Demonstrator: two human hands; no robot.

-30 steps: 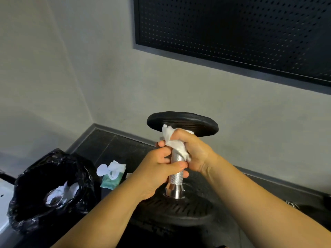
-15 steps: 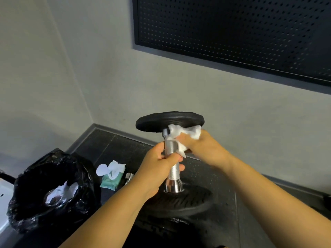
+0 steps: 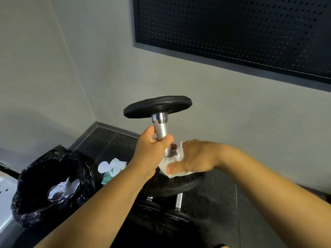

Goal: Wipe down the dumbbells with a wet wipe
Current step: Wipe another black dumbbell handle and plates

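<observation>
Dumbbell (image 3: 161, 129) upright on the dark floor (image 3: 223, 203), near the wall corner; left hand (image 3: 152, 151) wrapped round the knurled handle; right hand (image 3: 193, 158) pressing a wet wipe (image 3: 176, 158) onto the lower plate; risk of tipping if damp grip slips, landing on another dumbbell (image 3: 177, 206) just beside.

Dumbbell (image 3: 162, 130) stands on end, tilted slightly, top plate up near the grey wall (image 3: 215, 122). Left hand (image 3: 152, 151) wraps the knurled silver handle mid-length. Right hand (image 3: 193, 159) presses a white wet wipe (image 3: 176, 158) against the handle's lower part, just above the bottom plate. A second dumbbell (image 3: 177, 203) lies on the dark floor (image 3: 223, 203) underneath. Bin with black liner (image 3: 44, 185) at left holds crumpled white wipes. Wipe packet (image 3: 112, 169) lies between bin and dumbbells. Perforated black panel (image 3: 241, 29) on wall above.
</observation>
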